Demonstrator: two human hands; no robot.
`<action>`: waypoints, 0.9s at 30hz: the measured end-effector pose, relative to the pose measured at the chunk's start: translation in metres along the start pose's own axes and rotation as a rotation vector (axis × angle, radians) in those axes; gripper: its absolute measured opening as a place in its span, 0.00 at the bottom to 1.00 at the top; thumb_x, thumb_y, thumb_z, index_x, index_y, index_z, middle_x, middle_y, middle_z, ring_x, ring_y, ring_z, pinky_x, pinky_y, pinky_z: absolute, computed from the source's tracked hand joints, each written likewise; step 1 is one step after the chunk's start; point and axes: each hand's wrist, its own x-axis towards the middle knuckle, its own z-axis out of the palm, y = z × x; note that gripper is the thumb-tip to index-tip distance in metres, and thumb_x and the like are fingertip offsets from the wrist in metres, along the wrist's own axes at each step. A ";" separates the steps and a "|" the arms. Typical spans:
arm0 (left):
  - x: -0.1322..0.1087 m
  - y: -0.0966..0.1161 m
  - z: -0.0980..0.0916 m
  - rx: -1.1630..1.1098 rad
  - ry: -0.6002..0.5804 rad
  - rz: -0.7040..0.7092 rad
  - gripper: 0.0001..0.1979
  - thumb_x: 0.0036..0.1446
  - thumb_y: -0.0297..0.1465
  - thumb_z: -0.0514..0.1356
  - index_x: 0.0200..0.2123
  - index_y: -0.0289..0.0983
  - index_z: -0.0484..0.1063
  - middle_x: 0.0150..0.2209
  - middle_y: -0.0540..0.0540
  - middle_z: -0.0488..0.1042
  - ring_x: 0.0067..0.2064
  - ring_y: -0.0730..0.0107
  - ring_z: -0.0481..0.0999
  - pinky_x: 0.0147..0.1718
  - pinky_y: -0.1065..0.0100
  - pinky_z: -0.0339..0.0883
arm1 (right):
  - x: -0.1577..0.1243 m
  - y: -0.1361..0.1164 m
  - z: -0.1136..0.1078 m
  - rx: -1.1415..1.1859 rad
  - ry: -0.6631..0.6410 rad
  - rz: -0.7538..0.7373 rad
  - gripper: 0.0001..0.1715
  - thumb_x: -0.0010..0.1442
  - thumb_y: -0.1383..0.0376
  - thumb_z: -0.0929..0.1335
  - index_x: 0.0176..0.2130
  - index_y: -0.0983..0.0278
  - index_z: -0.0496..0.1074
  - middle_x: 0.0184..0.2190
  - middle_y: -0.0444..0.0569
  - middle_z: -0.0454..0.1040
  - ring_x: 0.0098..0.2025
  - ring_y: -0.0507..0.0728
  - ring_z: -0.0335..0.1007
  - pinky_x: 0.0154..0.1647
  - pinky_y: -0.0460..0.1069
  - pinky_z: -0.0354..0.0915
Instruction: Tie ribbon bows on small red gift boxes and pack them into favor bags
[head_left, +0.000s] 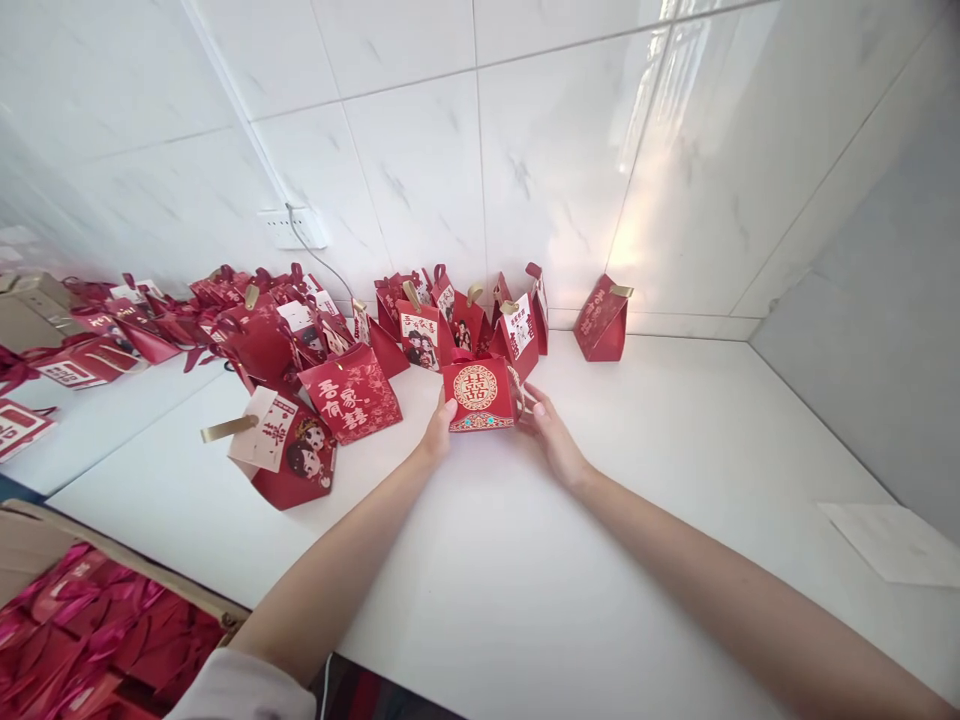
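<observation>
A small red gift box (478,395) with a gold round emblem stands on the white table (570,580). My left hand (437,432) presses against its left side, fingers closed on it. My right hand (550,430) holds its right side, fingers curled around the edge. Both arms reach far forward. Just behind the box stands a cluster of similar red boxes (457,325) near the wall.
Several red gift boxes (300,360) with gold tabs crowd the table's left, some tipped over. One lone box (602,318) stands by the wall at right. A cardboard carton (82,620) of flat red pieces sits at lower left. A wall socket (296,227) with a cord is on the tiles.
</observation>
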 end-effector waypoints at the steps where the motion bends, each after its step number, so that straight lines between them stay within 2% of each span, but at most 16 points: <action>1: 0.001 -0.001 0.000 0.003 -0.008 0.013 0.37 0.52 0.50 0.62 0.60 0.37 0.63 0.60 0.41 0.70 0.64 0.49 0.63 0.63 0.54 0.59 | -0.002 -0.001 0.009 0.036 -0.025 -0.033 0.35 0.65 0.46 0.61 0.66 0.54 0.50 0.70 0.49 0.52 0.68 0.59 0.53 0.64 0.58 0.59; 2: 0.002 -0.002 0.000 0.009 -0.022 0.029 0.38 0.53 0.51 0.61 0.62 0.38 0.62 0.61 0.41 0.68 0.65 0.50 0.61 0.63 0.55 0.57 | -0.004 -0.003 0.015 0.050 -0.047 -0.056 0.38 0.64 0.48 0.64 0.67 0.53 0.48 0.71 0.47 0.49 0.70 0.58 0.48 0.67 0.57 0.55; 4: 0.003 -0.003 -0.002 0.040 -0.077 0.067 0.38 0.56 0.53 0.57 0.64 0.39 0.58 0.64 0.41 0.64 0.67 0.51 0.58 0.65 0.55 0.55 | -0.005 -0.006 0.022 0.061 -0.090 -0.037 0.42 0.62 0.50 0.67 0.68 0.52 0.46 0.71 0.46 0.47 0.70 0.58 0.46 0.67 0.56 0.54; 6: 0.002 -0.003 -0.006 0.092 -0.128 0.112 0.38 0.59 0.55 0.53 0.66 0.40 0.55 0.67 0.42 0.58 0.69 0.52 0.55 0.65 0.55 0.52 | -0.005 -0.008 0.018 0.081 -0.143 0.043 0.43 0.61 0.49 0.67 0.67 0.52 0.47 0.70 0.49 0.50 0.68 0.60 0.53 0.64 0.58 0.60; 8: 0.001 0.000 -0.010 0.157 -0.163 0.114 0.38 0.60 0.55 0.52 0.67 0.41 0.52 0.69 0.43 0.55 0.69 0.52 0.54 0.65 0.55 0.53 | -0.005 -0.008 0.009 0.139 -0.194 0.143 0.43 0.61 0.48 0.67 0.67 0.53 0.47 0.65 0.53 0.59 0.60 0.62 0.65 0.57 0.59 0.66; 11: -0.002 0.006 -0.015 0.225 -0.226 0.013 0.40 0.59 0.53 0.55 0.69 0.44 0.48 0.69 0.43 0.55 0.66 0.48 0.59 0.60 0.53 0.61 | -0.003 -0.007 -0.003 0.245 -0.214 0.235 0.41 0.60 0.47 0.67 0.65 0.55 0.50 0.57 0.55 0.69 0.49 0.61 0.74 0.50 0.58 0.70; 14: -0.002 0.011 -0.017 0.215 -0.261 -0.035 0.40 0.60 0.51 0.56 0.69 0.44 0.46 0.69 0.43 0.53 0.66 0.46 0.58 0.60 0.53 0.61 | -0.002 -0.007 -0.007 0.267 -0.221 0.253 0.40 0.59 0.48 0.69 0.63 0.54 0.52 0.56 0.54 0.68 0.48 0.60 0.74 0.49 0.56 0.71; 19: -0.001 0.014 -0.020 0.172 -0.296 -0.095 0.39 0.61 0.50 0.55 0.70 0.45 0.46 0.69 0.43 0.53 0.68 0.46 0.55 0.59 0.52 0.61 | -0.001 -0.008 -0.009 0.240 -0.277 0.245 0.43 0.59 0.50 0.70 0.65 0.52 0.49 0.61 0.55 0.63 0.49 0.60 0.75 0.50 0.58 0.70; 24: 0.000 0.011 -0.022 0.164 -0.312 -0.061 0.37 0.63 0.48 0.54 0.70 0.43 0.46 0.69 0.43 0.55 0.68 0.49 0.55 0.64 0.53 0.55 | 0.000 -0.004 -0.012 0.233 -0.290 0.229 0.46 0.59 0.51 0.70 0.67 0.52 0.46 0.60 0.56 0.65 0.50 0.60 0.74 0.50 0.58 0.70; 27: 0.001 0.011 -0.023 0.173 -0.306 -0.076 0.37 0.62 0.49 0.54 0.70 0.44 0.46 0.69 0.43 0.55 0.68 0.48 0.55 0.64 0.52 0.56 | 0.001 -0.003 -0.013 0.228 -0.288 0.235 0.48 0.59 0.50 0.70 0.68 0.51 0.44 0.61 0.57 0.63 0.49 0.61 0.75 0.50 0.59 0.71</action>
